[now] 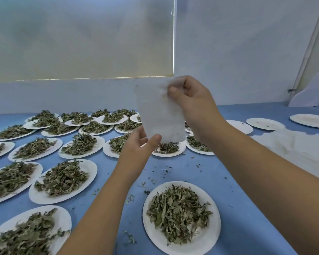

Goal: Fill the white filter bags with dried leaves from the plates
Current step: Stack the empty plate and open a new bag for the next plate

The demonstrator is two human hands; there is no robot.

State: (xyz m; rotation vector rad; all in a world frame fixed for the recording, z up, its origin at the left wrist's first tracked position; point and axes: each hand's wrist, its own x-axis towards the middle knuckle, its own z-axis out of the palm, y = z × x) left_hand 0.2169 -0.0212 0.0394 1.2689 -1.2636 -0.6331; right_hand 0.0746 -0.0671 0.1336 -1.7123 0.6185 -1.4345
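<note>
Filter bag: a white filter bag [161, 115] held upright in mid-air above the blue table [247, 181], its top edge level with the sill of the frosted window behind, its bottom edge hanging over the plates below
Right hand: the right hand [191, 100] grips the bag's upper right corner, thumb pressed against curled fingers with the fabric pinched between them
Left hand: the left hand [140, 144] sits at the bag's lower left corner, palm up and fingers loosely half-open, thumb tip touching the bottom edge; whether the fingers behind actually clamp the fabric cannot be told
Nearest plate: directly below the bag and closer to the camera, a white paper plate [182, 243] heaped with dried leaves [179, 210], lying between the two forearms
Other plates: left of the bag, rows of leaf-laden plates [66, 181] crowd the table back to the wall; more sit just beneath and behind the bag
Empty plates: right of the bag, toward the far edge, several bare plates [265, 123], one a small stack
Cloth pile: right of the bag, beyond the right forearm, a rumpled white heap [293, 144] on the table; too blurred to tell what it is
Crumbs: below the bag, loose leaf fragments [155, 181] scattered over the blue surface around the nearest plate
</note>
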